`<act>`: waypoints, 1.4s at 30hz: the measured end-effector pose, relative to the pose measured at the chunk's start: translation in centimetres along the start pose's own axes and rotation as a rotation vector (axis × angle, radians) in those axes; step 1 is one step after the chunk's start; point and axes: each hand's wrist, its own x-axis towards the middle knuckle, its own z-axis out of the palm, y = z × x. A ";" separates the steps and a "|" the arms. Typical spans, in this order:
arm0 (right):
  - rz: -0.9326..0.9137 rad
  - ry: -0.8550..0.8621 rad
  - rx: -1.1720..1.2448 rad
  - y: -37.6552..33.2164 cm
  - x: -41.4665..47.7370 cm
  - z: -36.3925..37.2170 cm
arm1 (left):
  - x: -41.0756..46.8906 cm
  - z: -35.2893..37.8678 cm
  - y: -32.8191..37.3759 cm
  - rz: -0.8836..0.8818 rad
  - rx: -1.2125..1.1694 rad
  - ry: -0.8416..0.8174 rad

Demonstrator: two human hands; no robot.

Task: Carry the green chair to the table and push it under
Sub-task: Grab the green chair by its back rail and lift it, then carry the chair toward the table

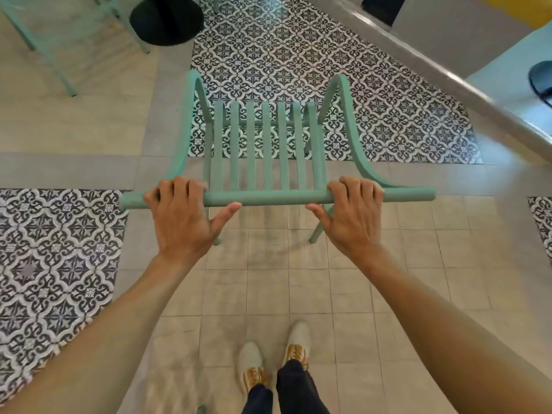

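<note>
The green chair (pixel 268 144) stands right in front of me, seen from above and behind, with slatted seat and back and curved armrests. My left hand (pixel 182 218) wraps over the left part of its round top rail, fingers curled over the far side, thumb under. My right hand (pixel 351 216) grips the right part of the same rail in the same way. The chair's rear legs show below the rail over beige floor tiles. The table's round black base (pixel 167 19) sits at the top left; its top is out of view.
Another green chair (pixel 53 46) stands at the far left beside the black base. A grey raised ledge (pixel 433 76) runs diagonally along the right. A dark chair (pixel 542 82) sits at the right edge. Patterned black-and-white tiles lie ahead, and my feet (pixel 274 363) are below.
</note>
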 end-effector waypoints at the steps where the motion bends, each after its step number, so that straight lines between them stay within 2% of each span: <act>1: 0.000 0.017 0.007 0.0 0.0 0.1 | 0.0 0.1 0.0 0.017 0.008 0.023; 19: -0.010 0.018 -0.009 1.7 1.3 1.0 | 1.3 1.4 1.3 0.057 0.048 0.076; 30: -0.074 0.048 0.027 8.4 5.9 5.0 | 5.4 5.5 5.3 -0.020 0.092 0.085; 42: -0.184 0.030 0.126 17.0 14.9 11.0 | 12.9 11.4 10.2 -0.140 0.183 0.091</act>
